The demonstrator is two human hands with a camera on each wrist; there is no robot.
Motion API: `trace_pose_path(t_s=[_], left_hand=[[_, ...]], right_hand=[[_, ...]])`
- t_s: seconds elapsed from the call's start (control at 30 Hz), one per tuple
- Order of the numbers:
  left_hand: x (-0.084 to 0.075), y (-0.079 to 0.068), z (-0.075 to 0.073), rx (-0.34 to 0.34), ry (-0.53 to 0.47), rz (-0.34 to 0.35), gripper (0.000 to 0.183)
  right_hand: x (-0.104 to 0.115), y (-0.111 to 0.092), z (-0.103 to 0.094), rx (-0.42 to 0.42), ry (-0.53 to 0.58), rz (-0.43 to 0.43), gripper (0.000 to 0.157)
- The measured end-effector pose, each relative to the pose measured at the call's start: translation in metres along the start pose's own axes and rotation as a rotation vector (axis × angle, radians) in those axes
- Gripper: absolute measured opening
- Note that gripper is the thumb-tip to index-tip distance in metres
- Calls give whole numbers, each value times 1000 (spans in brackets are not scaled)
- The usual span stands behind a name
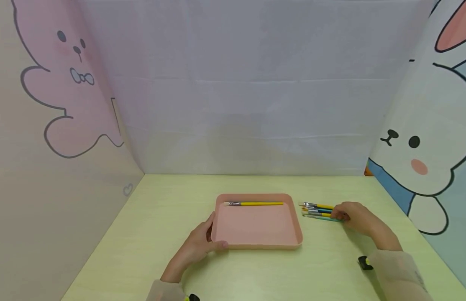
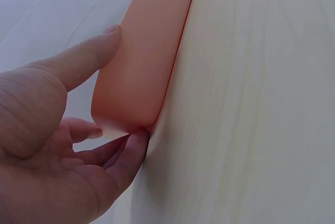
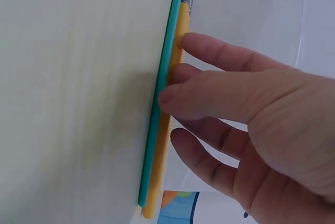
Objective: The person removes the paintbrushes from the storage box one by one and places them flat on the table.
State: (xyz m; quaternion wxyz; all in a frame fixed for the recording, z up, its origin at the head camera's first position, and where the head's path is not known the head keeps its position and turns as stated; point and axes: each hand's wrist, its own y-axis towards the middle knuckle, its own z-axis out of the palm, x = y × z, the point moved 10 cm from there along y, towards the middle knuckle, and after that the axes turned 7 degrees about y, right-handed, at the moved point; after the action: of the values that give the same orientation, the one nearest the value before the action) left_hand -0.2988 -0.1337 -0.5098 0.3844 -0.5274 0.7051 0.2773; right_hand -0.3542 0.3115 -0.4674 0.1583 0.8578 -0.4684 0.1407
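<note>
A pink rectangular tray [image 1: 255, 228] lies on the table, with one yellow-handled paintbrush [image 1: 261, 203] along its far side. My left hand [image 1: 199, 240] grips the tray's near left corner. Its thumb presses the front wall while the other fingers curl round the corner in the left wrist view. To the right of the tray, several paintbrushes [image 1: 316, 210] lie bunched together, bristles toward the tray. My right hand [image 1: 355, 215] is over their handle ends. In the right wrist view its thumb and fingers pinch at a yellow paintbrush [image 3: 157, 166], beside a teal paintbrush [image 3: 152, 150].
The pale wood-look table [image 1: 252, 276] is bounded at the back by a white sheet [image 1: 248, 104]. Side panels carry a pink cartoon animal [image 1: 63, 92] on the left and a white cartoon rabbit [image 1: 425, 159] on the right.
</note>
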Motion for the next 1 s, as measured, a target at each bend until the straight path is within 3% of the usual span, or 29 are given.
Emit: trace_pose_path(t_s=[0.2,0.37,0.57,0.8,1.0], left_hand=[[-1,-1,1,7,-15,10,116],[-2,-1,2,14,-49,20,117],[-2,-2,1,8,-38,15,117],[-3,-3,1,11,-58,12,118],[-8,-3,1,20,-75,34,116]], right_hand=[[11,2,-7,-27,-16,-8,26],[24,5,-16,-57,12,-4,33],[50,10,-24,-95,12,-64,40],[73,17,-20,-76,28,-77,48],[96,22,-17,-98,19,-159,53]])
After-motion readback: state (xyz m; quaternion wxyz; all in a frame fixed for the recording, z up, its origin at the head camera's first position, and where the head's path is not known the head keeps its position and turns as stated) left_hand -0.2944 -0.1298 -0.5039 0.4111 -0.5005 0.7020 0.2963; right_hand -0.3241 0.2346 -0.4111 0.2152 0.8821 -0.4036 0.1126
